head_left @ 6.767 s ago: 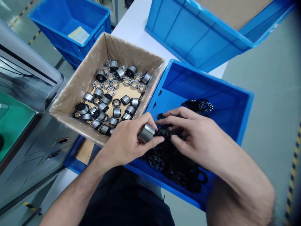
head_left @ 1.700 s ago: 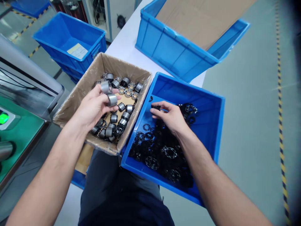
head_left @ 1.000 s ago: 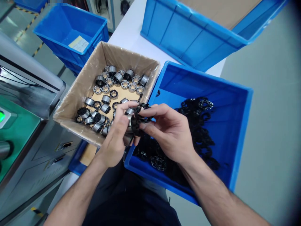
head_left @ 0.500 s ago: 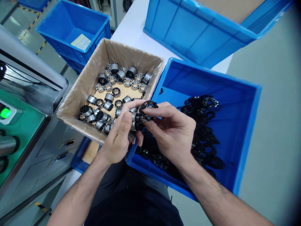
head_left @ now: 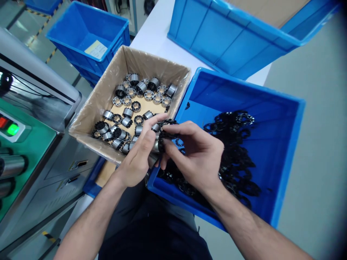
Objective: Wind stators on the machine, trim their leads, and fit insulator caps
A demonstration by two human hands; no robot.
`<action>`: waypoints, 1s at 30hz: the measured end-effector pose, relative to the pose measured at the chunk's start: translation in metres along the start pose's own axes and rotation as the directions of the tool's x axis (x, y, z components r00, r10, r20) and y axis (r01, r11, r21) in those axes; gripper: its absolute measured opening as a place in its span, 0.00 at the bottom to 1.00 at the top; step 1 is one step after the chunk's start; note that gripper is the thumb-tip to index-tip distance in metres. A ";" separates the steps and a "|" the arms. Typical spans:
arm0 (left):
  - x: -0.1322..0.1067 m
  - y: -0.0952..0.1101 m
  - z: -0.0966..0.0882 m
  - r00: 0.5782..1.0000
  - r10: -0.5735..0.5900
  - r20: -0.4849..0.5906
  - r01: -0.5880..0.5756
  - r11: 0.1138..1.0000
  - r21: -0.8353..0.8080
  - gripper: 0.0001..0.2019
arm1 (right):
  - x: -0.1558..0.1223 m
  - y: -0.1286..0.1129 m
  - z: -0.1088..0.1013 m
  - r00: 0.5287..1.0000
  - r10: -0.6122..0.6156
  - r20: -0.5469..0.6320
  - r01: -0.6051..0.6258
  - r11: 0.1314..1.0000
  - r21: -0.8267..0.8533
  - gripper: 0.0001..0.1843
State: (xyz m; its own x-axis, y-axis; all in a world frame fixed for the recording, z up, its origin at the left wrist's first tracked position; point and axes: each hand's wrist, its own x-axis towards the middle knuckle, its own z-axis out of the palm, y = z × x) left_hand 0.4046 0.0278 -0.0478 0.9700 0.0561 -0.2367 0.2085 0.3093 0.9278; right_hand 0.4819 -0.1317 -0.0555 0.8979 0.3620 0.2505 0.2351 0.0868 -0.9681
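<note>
My left hand (head_left: 138, 157) is wrapped around silver stator cores (head_left: 155, 146), partly hidden by its fingers and thumb. My right hand (head_left: 202, 153) pinches a black plastic toothed ring (head_left: 170, 123) between thumb and fingers. The ring is against the black end of a core, though the fingers hide most of the contact. Both hands are above the seam between a plastic-lined carton (head_left: 93, 108) and a blue bin (head_left: 244, 90). Silver stator cores (head_left: 141, 87), some with black ends, lie in the carton. Loose black rings (head_left: 235, 159) are heaped in the bin.
A large blue crate (head_left: 208, 39) stands on the white table (head_left: 151, 32) at the back. Stacked blue crates (head_left: 114, 54) are at back left. On the left is a machine with a green surface (head_left: 40, 144), metal cylinders (head_left: 12, 164) and a lit green button (head_left: 13, 129).
My right fingers have turned the black ring and brought it closer against the core's end. My left hand keeps its hold. The whole view has shifted slightly.
</note>
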 end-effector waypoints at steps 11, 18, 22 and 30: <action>0.020 0.006 0.003 0.916 0.080 -0.394 -0.124 0.988 -0.090 0.26 | 0.011 -0.002 -0.018 0.987 0.082 0.139 -0.114 0.964 0.239 0.02; 0.015 -0.001 0.001 0.976 0.072 -0.204 -0.102 0.985 -0.140 0.24 | 0.013 -0.001 -0.023 0.991 -0.055 0.124 0.056 0.998 -0.006 0.12; 0.010 -0.007 -0.001 0.985 0.075 -0.156 -0.092 0.990 -0.103 0.27 | 0.012 -0.003 -0.019 0.989 0.027 0.147 -0.038 0.997 0.069 0.16; 0.005 -0.002 0.002 0.996 0.055 -0.073 -0.061 0.995 -0.079 0.29 | 0.010 0.000 -0.015 0.983 0.049 0.177 -0.084 0.977 0.195 0.32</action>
State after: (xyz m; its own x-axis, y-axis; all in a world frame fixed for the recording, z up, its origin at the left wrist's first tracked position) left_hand 0.4097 0.0254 -0.0499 0.9682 0.1421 -0.2058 0.1389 0.3789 0.9149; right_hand 0.4964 -0.1423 -0.0525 0.8284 0.5241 0.1977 0.0822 0.2354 -0.9684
